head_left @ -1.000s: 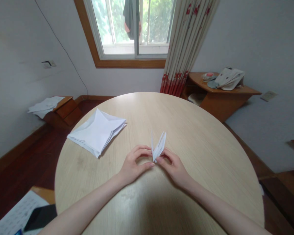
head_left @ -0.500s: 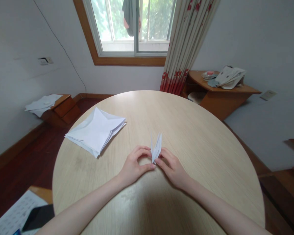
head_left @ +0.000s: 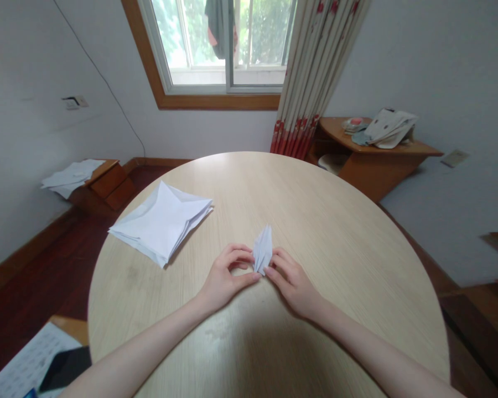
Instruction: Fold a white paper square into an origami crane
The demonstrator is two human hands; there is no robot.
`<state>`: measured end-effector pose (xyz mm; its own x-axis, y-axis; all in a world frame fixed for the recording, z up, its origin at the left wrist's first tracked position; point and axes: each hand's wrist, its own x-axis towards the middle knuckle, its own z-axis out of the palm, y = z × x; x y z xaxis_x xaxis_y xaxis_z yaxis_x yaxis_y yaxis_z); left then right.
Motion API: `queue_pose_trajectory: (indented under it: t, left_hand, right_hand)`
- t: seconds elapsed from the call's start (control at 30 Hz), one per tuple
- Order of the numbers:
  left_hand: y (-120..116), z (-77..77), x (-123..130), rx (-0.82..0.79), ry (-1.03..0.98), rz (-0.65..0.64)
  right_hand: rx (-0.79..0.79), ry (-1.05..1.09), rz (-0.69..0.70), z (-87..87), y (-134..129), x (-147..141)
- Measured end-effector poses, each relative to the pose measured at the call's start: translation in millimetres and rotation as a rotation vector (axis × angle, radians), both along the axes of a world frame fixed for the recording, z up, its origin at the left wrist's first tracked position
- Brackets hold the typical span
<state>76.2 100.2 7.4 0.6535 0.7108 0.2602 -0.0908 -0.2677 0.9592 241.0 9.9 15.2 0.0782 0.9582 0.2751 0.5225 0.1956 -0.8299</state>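
Note:
Between my two hands is a small folded piece of white paper (head_left: pixel 263 249), narrow and pointed at its far end, with several layers showing as creases. My left hand (head_left: pixel 228 273) pinches its left edge, thumb near the bottom tip and fingers along the side. On the other side, my right hand (head_left: pixel 291 281) grips the lower right edge between thumb and fingers. Both hands rest low over the round wooden table (head_left: pixel 336 232). The fingertips behind the paper are partly hidden.
A stack of white paper sheets (head_left: pixel 161 224) lies at the table's left. Beyond the lower left edge are a dark phone (head_left: pixel 65 367) and a printed sheet (head_left: pixel 29 359). A side desk (head_left: pixel 382 150) with a cloth bag (head_left: pixel 390 128) stands at the right by the curtain (head_left: pixel 311 83).
The folded paper's spread flaps have come together, and it now shows a flatter, broader face. Both hands remain at nearly the same spot on it.

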Motion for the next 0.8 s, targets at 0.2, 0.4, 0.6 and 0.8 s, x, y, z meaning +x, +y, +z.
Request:
queue_pose_trajectory:
  t: [0.2, 0.4, 0.6, 0.8]
  left_hand:
    - [2.8, -2.3, -2.0, -0.075, 0.030, 0.032]
    - [0.7, -0.6, 0.0, -0.132, 0.017, 0.083]
    - [0.3, -2.9, 2.5, -0.244, 0.073, 0.086]
    - [-0.8, 0.2, 1.6, -0.308, 0.111, 0.056]
  right_hand:
    - [0.007, -0.029, -0.011, 2.7, 0.4, 0.8]
    - [0.004, -0.078, -0.034, 4.3, 0.5, -0.7]
    - [0.047, -0.116, -0.020, 5.0, -0.4, -3.0]
    - [0.008, 0.018, -0.118, 3.9, -1.7, -5.4]
